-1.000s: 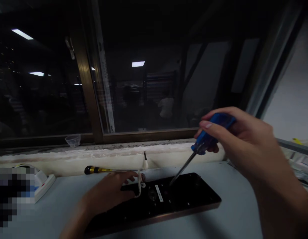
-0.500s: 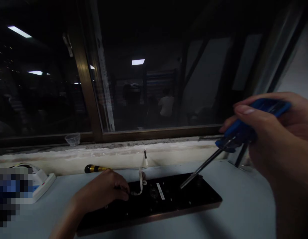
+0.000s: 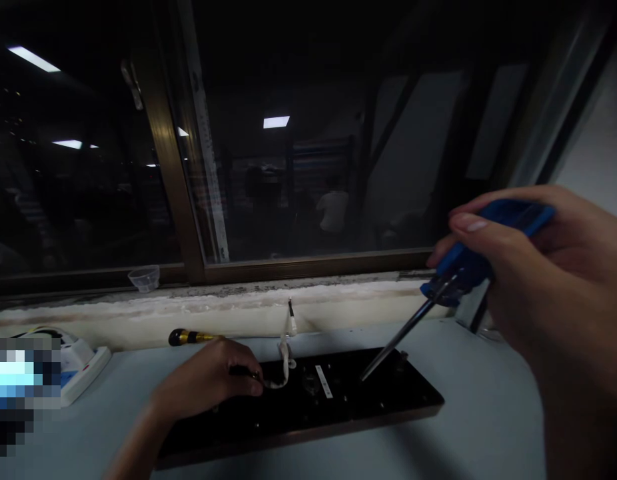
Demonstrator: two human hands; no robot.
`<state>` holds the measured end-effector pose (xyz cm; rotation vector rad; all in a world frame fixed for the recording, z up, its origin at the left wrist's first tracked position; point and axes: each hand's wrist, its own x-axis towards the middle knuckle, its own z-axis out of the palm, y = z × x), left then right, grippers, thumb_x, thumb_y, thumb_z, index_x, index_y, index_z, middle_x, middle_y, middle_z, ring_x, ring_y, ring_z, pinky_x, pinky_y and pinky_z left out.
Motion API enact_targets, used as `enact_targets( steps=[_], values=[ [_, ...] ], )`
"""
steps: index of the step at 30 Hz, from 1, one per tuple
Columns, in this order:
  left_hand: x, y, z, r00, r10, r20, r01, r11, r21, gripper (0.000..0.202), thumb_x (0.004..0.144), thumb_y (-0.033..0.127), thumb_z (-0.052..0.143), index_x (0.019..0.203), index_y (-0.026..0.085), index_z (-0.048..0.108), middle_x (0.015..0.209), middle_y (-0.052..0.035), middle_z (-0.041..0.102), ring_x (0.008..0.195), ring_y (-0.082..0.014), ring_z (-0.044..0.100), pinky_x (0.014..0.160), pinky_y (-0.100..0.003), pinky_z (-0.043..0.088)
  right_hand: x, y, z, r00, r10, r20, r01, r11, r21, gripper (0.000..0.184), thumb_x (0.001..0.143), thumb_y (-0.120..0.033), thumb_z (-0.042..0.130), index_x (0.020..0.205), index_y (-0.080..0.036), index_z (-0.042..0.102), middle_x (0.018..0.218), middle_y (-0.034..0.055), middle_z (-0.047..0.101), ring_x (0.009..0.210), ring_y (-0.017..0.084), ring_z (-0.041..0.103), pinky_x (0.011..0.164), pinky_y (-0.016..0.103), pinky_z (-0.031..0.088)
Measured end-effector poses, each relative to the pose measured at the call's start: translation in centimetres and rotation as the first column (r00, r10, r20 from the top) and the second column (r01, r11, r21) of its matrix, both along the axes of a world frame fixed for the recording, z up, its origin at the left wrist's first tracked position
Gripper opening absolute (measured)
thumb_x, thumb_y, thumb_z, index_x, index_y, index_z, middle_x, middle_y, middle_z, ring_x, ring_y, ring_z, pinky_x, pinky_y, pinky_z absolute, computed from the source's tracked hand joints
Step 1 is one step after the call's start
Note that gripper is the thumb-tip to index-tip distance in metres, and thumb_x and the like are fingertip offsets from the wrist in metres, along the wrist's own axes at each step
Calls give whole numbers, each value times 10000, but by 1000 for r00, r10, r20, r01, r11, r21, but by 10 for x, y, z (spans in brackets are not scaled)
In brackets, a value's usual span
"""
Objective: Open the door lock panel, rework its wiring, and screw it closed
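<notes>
The left hand (image 3: 203, 387) rests on the black panel (image 3: 338, 407) lying on the tabletop (image 3: 478, 427), fingers (image 3: 246, 381) curled beside a white wire (image 3: 284, 363); any pinch is unclear. The right hand (image 3: 553, 280) fingers wrap a blue screwdriver (image 3: 463, 267), its tip at the panel's right part.

A blue-handled screwdriver (image 3: 456, 270) slants down, tip at the long black panel (image 3: 348, 403) lying flat.

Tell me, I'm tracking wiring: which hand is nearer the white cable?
Left. The left hand lies beside the white cable; the right hand, gripping a blue screwdriver, hovers to its right.
</notes>
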<state>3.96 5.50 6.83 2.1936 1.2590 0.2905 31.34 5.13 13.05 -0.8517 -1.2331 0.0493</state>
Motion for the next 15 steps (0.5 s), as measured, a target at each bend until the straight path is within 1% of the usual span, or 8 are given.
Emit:
enact_targets(
  steps=[3, 9, 12, 15],
  values=[
    [-7, 2, -2, 1000, 13, 13, -12, 999, -47, 129, 703, 229, 603, 793, 199, 692, 780, 27, 673, 748, -128, 599, 677, -179, 401, -1, 1, -1, 1000, 10, 24, -10, 1000, 2, 80, 720, -277, 627, 759, -215, 595, 571, -20, 562, 468, 100, 535, 355, 182, 437],
    [-13, 4, -4, 1000, 7, 19, -6, 997, -81, 134, 686, 242, 631, 796, 212, 701, 781, 32, 685, 752, -133, 609, 687, -180, 406, -6, 1, -3, 998, 14, 55, -14, 1000, 1, 88, 729, -289, 618, 764, -213, 590, 575, -20, 557, 464, 96, 528, 364, 194, 434],
    [-14, 4, -5, 1000, 4, 28, -2, 997, -82, 141, 682, 256, 640, 801, 212, 702, 794, 31, 686, 769, -137, 610, 697, -178, 403, -7, 0, -2, 999, 22, 35, -22, 1000, 15, 88, 727, -289, 616, 761, -213, 588, 564, -22, 549, 456, 89, 519, 356, 180, 427],
    [-15, 5, -4, 1000, 8, 7, -7, 995, -96, 155, 674, 269, 646, 807, 212, 703, 791, 29, 687, 766, -142, 610, 695, -182, 401, -6, 2, -2, 1000, 23, 5, -23, 999, 31, 101, 710, -296, 624, 747, -209, 586, 554, -16, 540, 460, 104, 526, 352, 194, 439]
  ],
)
